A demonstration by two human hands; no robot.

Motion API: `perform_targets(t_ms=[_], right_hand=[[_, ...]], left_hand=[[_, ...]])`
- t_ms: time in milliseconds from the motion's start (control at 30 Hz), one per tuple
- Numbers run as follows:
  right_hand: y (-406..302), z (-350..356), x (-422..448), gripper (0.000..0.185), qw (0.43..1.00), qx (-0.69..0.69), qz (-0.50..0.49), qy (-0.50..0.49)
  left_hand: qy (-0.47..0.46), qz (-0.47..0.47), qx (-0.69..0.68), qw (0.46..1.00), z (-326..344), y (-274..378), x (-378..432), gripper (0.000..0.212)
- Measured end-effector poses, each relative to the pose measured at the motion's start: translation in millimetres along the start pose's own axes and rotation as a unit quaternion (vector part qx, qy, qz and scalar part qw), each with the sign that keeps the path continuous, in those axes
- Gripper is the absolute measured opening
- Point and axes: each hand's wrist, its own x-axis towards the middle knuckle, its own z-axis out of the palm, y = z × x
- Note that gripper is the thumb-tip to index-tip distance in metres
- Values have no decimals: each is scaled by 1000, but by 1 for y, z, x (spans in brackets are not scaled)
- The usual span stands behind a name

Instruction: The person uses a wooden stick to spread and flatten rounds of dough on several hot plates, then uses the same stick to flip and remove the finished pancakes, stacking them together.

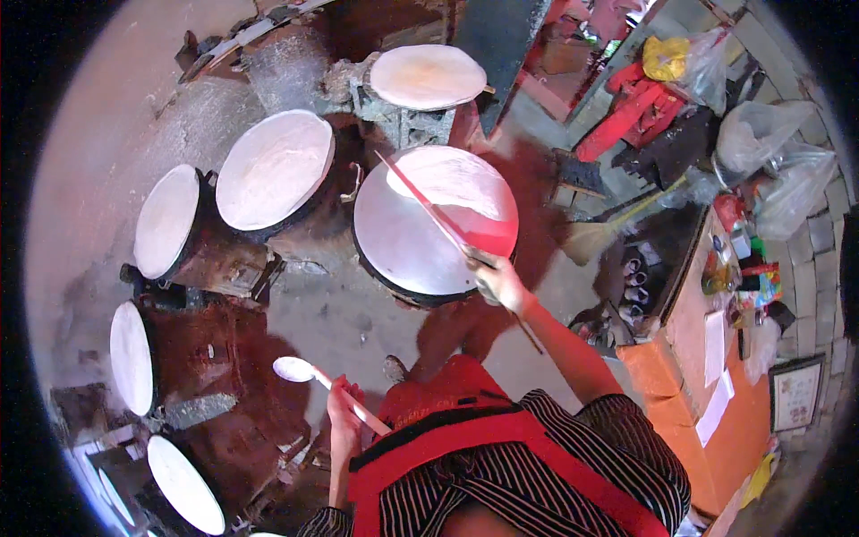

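Observation:
In front of me is a round griddle (402,248) with a white batter-like layer (463,178) over its far part. My right hand (495,274) grips a long, thin wooden stick (429,205) above the griddle's near right edge. The stick slants across the griddle, its far end over the far left rim; whether it touches the layer I cannot tell. Lower left, my left hand (345,406) is closed around the pale handle of a ladle (293,368), whose bowl is coated white. The ladle is held apart from the griddle, over the floor.
Several more round griddles with pale tops (275,171) curve along the left. Another pale disc (428,77) rests on concrete blocks at the back. To the right are a broom (590,238), an orange-covered table (711,416) with papers and small items, and plastic bags (765,137).

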Motion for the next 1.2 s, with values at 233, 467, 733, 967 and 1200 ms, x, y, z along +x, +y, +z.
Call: perform_targets(t_ms=[233, 467, 733, 967, 1200], right_hand=[[44, -70, 37, 37, 988, -32, -91, 119], [26, -47, 66, 37, 982, -147, -110, -54], [0, -150, 72, 36, 991, -124, -44, -33], [43, -133, 121, 33, 950, -201, -167, -174], [-20, -164, 111, 28, 962, -202, 1, -183]], left_hand=[[-26, 25, -1, 999, 13, -50, 0, 25], [-62, 84, -25, 994, 41, -89, -44, 23], [47, 29, -55, 997, 38, -94, -52, 19], [44, 109, 23, 993, 81, -89, -98, 24], [65, 92, 55, 992, 70, -106, -135, 28]])
